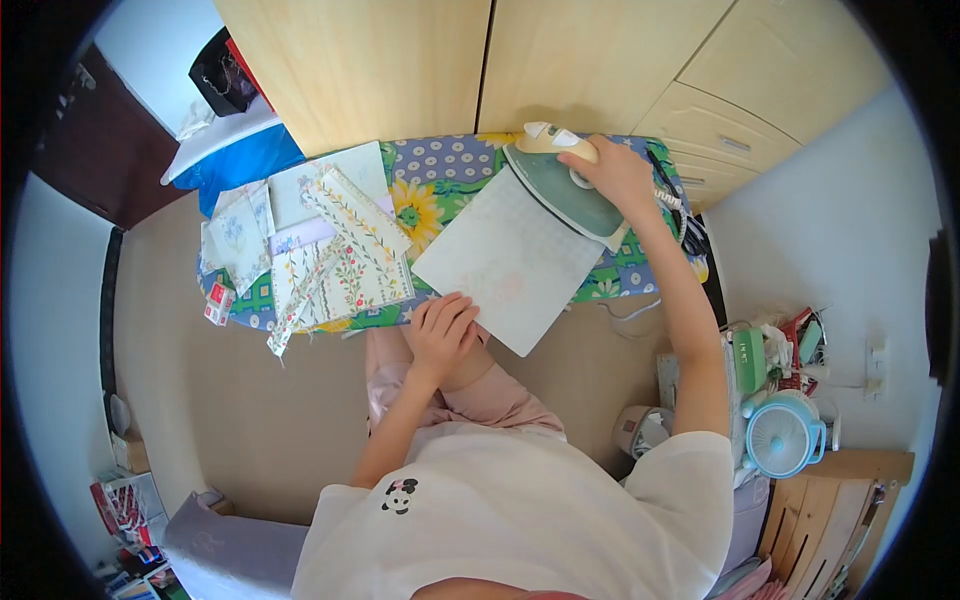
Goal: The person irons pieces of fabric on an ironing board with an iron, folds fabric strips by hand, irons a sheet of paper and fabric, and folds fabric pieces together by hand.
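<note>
My right hand (617,178) grips the handle of a steam iron (565,185), which has a green body and a cream top. The iron rests over the upper right part of a pale, square-cornered sheet (505,270) with a faint pinkish mark. The sheet lies slantwise on the ironing board (460,160), and its lower corner juts past the front edge. By the sheet's lower left edge is my left hand (443,333), fingers extended and slightly bent, above my lap. Whether it touches the sheet I cannot tell.
Floral-printed pieces (350,265) and paler sheets cover the board's left side. A small red-and-white box (219,303) sits at its left edge. A coiled cord (668,200) trails behind the iron. Wooden cabinets (590,70) stand behind; a blue fan (785,438) is at right.
</note>
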`<state>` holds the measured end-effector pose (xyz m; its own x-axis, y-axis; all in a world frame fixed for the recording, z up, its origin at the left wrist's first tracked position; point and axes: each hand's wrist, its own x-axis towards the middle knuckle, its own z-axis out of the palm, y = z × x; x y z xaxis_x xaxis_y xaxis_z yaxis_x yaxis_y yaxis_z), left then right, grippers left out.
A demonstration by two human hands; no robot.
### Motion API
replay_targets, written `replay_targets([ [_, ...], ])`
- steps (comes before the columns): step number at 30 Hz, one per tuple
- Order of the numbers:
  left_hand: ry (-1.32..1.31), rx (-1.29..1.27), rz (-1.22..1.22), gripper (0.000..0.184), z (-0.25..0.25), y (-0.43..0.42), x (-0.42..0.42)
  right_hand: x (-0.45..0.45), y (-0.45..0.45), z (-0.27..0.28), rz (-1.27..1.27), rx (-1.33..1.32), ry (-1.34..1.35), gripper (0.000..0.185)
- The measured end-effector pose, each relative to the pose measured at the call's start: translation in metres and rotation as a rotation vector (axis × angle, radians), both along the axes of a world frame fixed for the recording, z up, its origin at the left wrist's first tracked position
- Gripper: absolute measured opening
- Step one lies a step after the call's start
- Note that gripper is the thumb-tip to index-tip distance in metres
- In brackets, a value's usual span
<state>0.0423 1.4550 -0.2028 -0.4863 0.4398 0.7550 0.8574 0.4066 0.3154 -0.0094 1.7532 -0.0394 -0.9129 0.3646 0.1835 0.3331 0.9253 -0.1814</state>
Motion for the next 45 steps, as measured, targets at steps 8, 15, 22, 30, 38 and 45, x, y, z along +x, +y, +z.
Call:
replay_targets([
  [8, -0.026, -0.036, -0.024, 0.028, 0.007, -0.003, -0.001, 0.001, -0.003, -0.002, -0.045, 0.065, 0.001, 0.060],
  [15, -0.021, -0.026, -0.018, 0.029, 0.003, -0.002, -0.001, 0.001, 0.000, 0.000, -0.040, 0.036, 0.019, 0.060],
  [22, -0.018, -0.020, -0.006, 0.029, 0.004, -0.001, 0.000, 0.000, -0.004, 0.001, -0.065, 0.053, 0.024, 0.059],
  [30, -0.024, -0.028, -0.001, 0.030, 0.001, 0.001, 0.000, -0.004, 0.002, -0.007, -0.094, 0.074, 0.024, 0.060],
  [38, -0.029, -0.037, 0.002, 0.029, 0.005, 0.000, 0.003, -0.006, 0.004, -0.009, -0.101, 0.055, 0.051, 0.063],
  [45, -0.035, -0.042, 0.010, 0.026, 0.005, 0.000, 0.002, -0.004, 0.003, -0.009, -0.085, 0.056, 0.073, 0.062],
])
